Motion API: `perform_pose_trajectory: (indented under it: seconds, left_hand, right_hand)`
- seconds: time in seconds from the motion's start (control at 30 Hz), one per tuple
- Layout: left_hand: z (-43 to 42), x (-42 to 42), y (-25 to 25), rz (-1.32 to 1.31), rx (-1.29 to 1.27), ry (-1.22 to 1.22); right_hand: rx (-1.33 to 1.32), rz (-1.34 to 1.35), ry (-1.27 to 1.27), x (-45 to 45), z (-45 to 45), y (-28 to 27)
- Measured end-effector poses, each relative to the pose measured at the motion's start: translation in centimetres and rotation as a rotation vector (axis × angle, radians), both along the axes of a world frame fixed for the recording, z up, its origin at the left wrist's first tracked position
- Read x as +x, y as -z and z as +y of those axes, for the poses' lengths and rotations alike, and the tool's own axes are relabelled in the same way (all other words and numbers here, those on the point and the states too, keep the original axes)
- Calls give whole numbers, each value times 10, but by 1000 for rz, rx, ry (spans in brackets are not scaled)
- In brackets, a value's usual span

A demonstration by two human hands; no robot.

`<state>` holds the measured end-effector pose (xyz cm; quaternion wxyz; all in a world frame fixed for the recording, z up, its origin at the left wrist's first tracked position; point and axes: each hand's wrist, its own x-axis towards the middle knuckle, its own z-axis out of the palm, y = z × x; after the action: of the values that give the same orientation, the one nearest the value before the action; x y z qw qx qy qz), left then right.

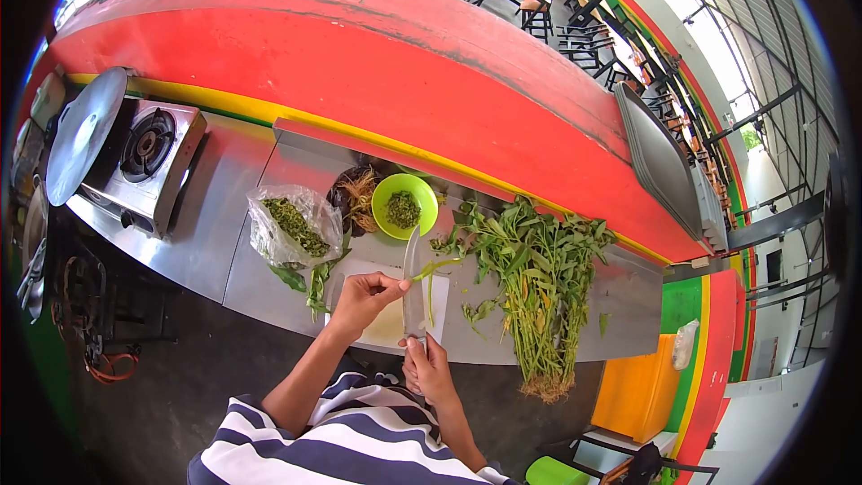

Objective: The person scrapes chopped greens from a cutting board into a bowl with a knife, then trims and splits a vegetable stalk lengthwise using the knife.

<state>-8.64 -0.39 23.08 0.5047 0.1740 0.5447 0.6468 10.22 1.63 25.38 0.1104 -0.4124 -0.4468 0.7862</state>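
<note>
My left hand [364, 303] pinches a green vegetable stalk [435, 268] above the white cutting board [384, 325]. In my right hand [427, 370] is a kitchen knife [412, 305] by its handle, its blade pointing up and away from me beside the stalk. Another thin stem lies on the board, to the right of the blade. Just beyond the knife tip sits a lime-green bowl [426, 190] with chopped greens [402, 209] in it. A clear plastic bag [321, 205] to the left also contains chopped greens.
A large bunch of leafy greens [539, 278] with roots lies on the right of the steel counter [254, 280], roots over its front edge. A dark bag [348, 193] stands by the bowl. The gas stove [148, 145] is far left; a red wall [359, 81] runs behind.
</note>
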Motion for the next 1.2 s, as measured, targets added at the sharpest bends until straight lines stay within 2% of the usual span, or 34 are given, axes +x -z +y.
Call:
perform_pose_trajectory:
  seconds: [0.3,0.73,0.83,0.9,1.0,1.2]
  left_hand:
    - [10,9,-15,-20,-46,37]
    - [19,21,-5,-5,-12,93]
    - [21,27,-7,-16,12,35]
    - [21,30,-9,-48,-99,-20]
    - [26,31,-5,-63,-59,-105]
    - [31,15,-8,38,-56,-71]
  right_hand:
    - [16,-1,54,4,4,-4]
    - [1,37,98,12,8,-5]
    - [-15,46,107,12,7,-6]
    - [-22,52,116,12,7,-5]
    - [-17,50,98,12,7,-3]
    - [-29,44,50,18,4,-1]
